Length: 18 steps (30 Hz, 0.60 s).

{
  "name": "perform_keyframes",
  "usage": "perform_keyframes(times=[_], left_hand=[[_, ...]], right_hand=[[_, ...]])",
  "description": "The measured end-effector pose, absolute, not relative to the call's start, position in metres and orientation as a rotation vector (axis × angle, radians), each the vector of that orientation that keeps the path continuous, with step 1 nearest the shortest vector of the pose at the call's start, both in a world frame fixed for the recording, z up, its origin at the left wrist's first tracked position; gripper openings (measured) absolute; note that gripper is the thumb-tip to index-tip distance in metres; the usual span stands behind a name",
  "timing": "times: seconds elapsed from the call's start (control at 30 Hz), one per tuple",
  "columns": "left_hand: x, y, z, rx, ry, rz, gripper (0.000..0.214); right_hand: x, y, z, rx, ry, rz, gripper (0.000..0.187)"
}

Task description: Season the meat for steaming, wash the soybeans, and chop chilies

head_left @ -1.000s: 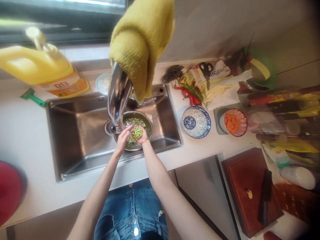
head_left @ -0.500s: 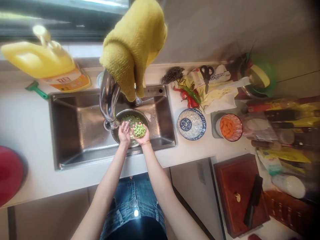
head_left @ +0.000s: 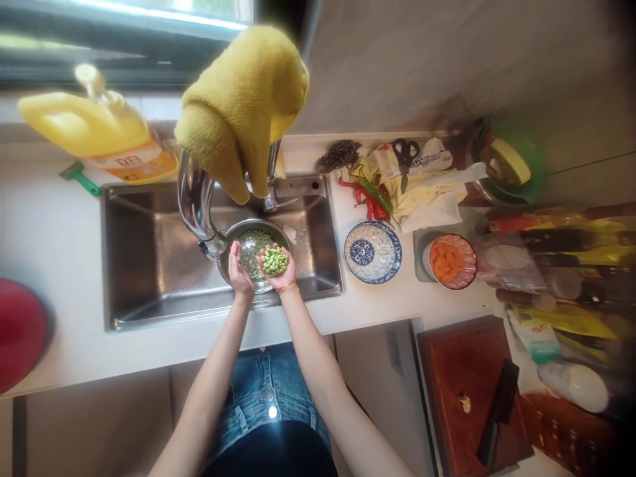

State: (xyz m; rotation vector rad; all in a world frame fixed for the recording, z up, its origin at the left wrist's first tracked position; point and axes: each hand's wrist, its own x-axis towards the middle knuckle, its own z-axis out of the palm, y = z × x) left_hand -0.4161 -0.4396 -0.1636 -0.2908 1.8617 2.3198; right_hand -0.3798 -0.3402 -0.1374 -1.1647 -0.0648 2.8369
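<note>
Cupped palm up, my right hand (head_left: 287, 271) holds a heap of green beans (head_left: 275, 261), shelled and pale green. Beside it my left hand (head_left: 240, 270) is empty, its fingers stretched out over the left part of a round metal bowl (head_left: 289, 240). More green beans (head_left: 256, 240) lie in water in that bowl, which stands in the steel sink (head_left: 144, 265). The curved faucet (head_left: 195, 205) hangs at the bowl's left edge, with a yellow cloth (head_left: 243, 99) draped over its top.
Right of the sink stand a blue-and-white bowl (head_left: 373, 252), red and green chili peppers (head_left: 370, 197) and a bowl of orange pieces (head_left: 451, 262). A cleaver (head_left: 498, 411) lies on the wooden cutting board (head_left: 447, 364). A yellow jug (head_left: 99, 136) and green peeler (head_left: 82, 177) are at left.
My left hand has turned and moved slightly left, away from the right hand. The faucet spout appears further left of the bowl as the camera view shifts. The beans stay in my right hand.
</note>
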Motion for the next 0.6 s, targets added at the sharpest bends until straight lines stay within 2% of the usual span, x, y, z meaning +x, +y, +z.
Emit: perform_keyframes(times=[0.1,0.27,0.4,0.6], left_hand=[[-0.408,-0.432,-0.166,-0.260,2.050,2.262,0.059],[-0.401,-0.432,-0.169,-0.347,1.941,2.179,0.060],[-0.401,-0.441,-0.169,-0.398,1.884,2.244,0.059],[-0.406,-0.456,-0.182,-0.400,1.932,2.194,0.044]], right_hand=[[-0.379,-0.343,-0.139,-1.179,-0.059,2.856,0.012],[-0.374,-0.345,-0.131,-1.176,-0.007,2.831,0.012],[-0.363,-0.325,-0.111,-1.107,0.046,2.780,0.016],[-0.321,-0.237,-0.080,-1.058,-0.320,2.387,0.018]])
